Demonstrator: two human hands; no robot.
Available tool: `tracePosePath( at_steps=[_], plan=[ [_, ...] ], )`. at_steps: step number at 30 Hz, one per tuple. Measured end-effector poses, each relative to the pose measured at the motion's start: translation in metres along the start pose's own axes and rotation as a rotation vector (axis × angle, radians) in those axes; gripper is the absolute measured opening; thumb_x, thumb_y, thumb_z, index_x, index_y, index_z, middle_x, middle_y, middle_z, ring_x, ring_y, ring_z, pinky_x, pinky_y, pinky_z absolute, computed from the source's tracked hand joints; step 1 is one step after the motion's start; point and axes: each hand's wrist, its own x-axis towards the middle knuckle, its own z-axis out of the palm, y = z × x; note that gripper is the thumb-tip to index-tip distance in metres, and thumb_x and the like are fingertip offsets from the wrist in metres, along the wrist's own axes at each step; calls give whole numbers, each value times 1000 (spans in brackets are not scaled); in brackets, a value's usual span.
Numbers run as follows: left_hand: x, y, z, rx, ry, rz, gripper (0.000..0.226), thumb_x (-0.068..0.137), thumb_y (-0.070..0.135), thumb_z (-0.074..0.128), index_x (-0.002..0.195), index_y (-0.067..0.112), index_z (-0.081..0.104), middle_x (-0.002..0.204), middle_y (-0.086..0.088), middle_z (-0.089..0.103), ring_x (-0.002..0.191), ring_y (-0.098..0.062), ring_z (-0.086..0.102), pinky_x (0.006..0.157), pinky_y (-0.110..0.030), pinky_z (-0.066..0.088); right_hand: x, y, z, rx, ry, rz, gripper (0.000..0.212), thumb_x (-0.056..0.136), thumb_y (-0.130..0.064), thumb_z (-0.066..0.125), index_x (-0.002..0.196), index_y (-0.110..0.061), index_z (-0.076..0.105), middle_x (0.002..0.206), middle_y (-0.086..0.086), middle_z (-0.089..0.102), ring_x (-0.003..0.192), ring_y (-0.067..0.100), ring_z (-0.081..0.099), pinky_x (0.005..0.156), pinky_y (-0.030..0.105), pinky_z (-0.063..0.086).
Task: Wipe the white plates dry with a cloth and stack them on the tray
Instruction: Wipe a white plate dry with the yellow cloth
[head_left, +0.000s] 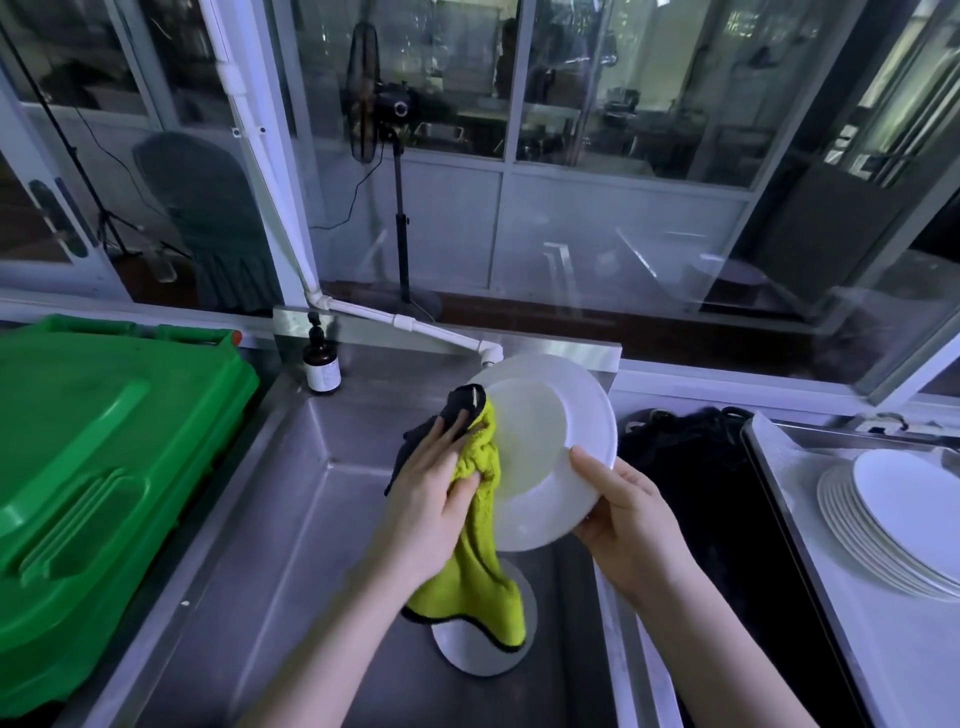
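Both forearms reach forward over the sink. The left hand is turned palm toward the plate, with its fingers stretched up along the dark backing of the cloth and its thumb tucked into the yellow-green folds. It grips the cloth and presses it against the plate's left edge. The rest of the cloth hangs loose below the hand, toward the sink's basin.

The right hand comes in from the sink's right side and grasps the plate at its lower right rim. The thumb lies across the upper face and the other fingers are hidden behind the plate. The plate is held tilted above the sink, with its face turned toward the camera.

A second white plate lies flat in the sink's basin, partly covered by the hanging cloth. To the right of the sink a stack of plates rests on the tray. A brown bottle stands at the sink's back left corner, and a green bin sits to its left.
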Motion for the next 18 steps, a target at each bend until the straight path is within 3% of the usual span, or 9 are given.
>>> tracePosePath(
  at_steps=[3, 7, 12, 18],
  plan=[
    [11, 12, -7, 91, -48, 79, 55, 97, 12, 56, 148, 20, 40, 158, 6, 26, 150, -14, 17, 122, -30, 17, -3, -2, 5, -165, -56, -3, 22, 74, -23, 74, 85, -5, 78, 94, 22, 75, 80, 30, 73, 66, 38, 61],
    [16, 25, -5, 44, -121, 157, 59, 99, 13, 52, 151, 29, 28, 158, 19, 19, 149, -2, 10, 120, -22, 13, -2, -5, 12, -235, -81, 0, 36, 75, -25, 74, 97, 5, 74, 99, 26, 74, 84, 34, 72, 75, 44, 59],
    [3, 3, -5, -37, -34, 32, 54, 97, 5, 53, 146, 23, 40, 157, 11, 28, 149, -5, 15, 121, -34, 20, 1, -18, 6, -93, -46, -59, 27, 75, -21, 72, 92, 0, 76, 97, 23, 75, 82, 29, 73, 66, 35, 61],
    [-20, 23, 16, -38, -64, 196, 60, 95, 25, 44, 149, 44, 29, 157, 30, 20, 149, -5, 17, 117, -39, 25, 2, -6, 6, -68, -38, -2, 25, 78, -19, 69, 93, 0, 76, 95, 24, 74, 78, 29, 74, 65, 34, 61]
  ],
)
